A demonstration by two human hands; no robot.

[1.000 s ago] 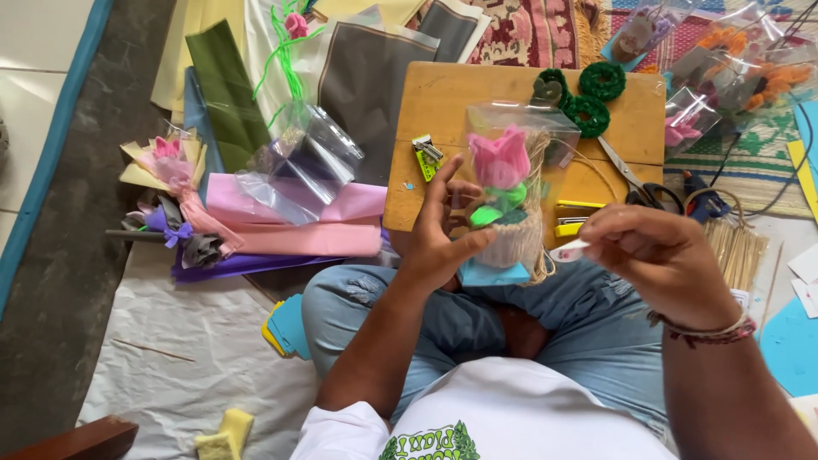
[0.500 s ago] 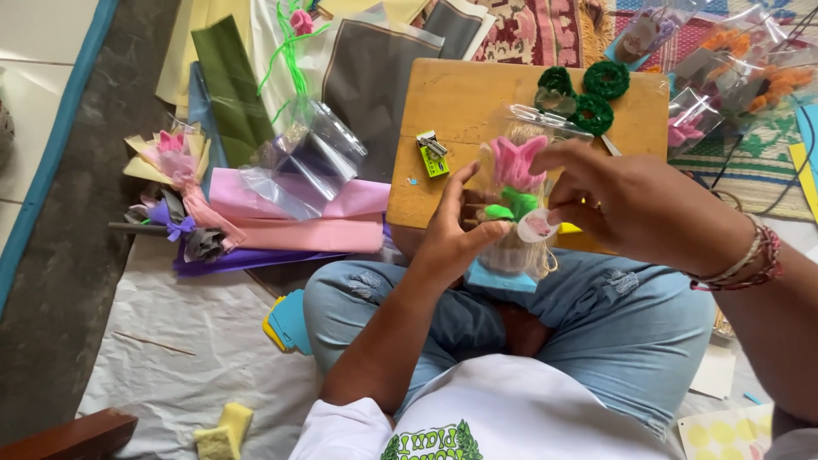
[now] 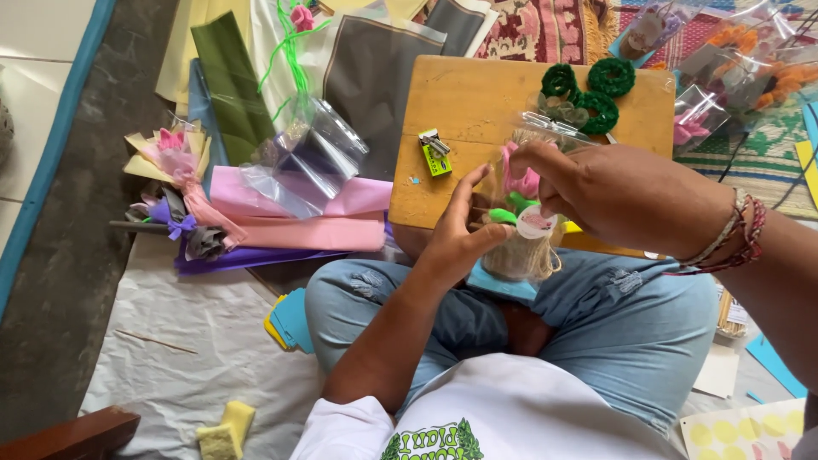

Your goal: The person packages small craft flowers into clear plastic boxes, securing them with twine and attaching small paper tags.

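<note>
Left of the wooden worktop (image 3: 477,102) lie pink and purple wrapping sheets (image 3: 290,213). At the worktop's near edge, above the lap, the left hand (image 3: 460,243) cups the small wrapped flower (image 3: 521,223) from behind, fingers curled and pressed around its burlap base. The right hand (image 3: 613,196) pinches the round white sticker (image 3: 535,223) against the clear wrap. Best to hold the base steady and press the sticker flat, without crushing the pink petals.

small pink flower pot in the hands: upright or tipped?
Upright. The burlap-wrapped pot sits base down over the lap, pink flower on top, left hand beside it, right hand above.
</note>
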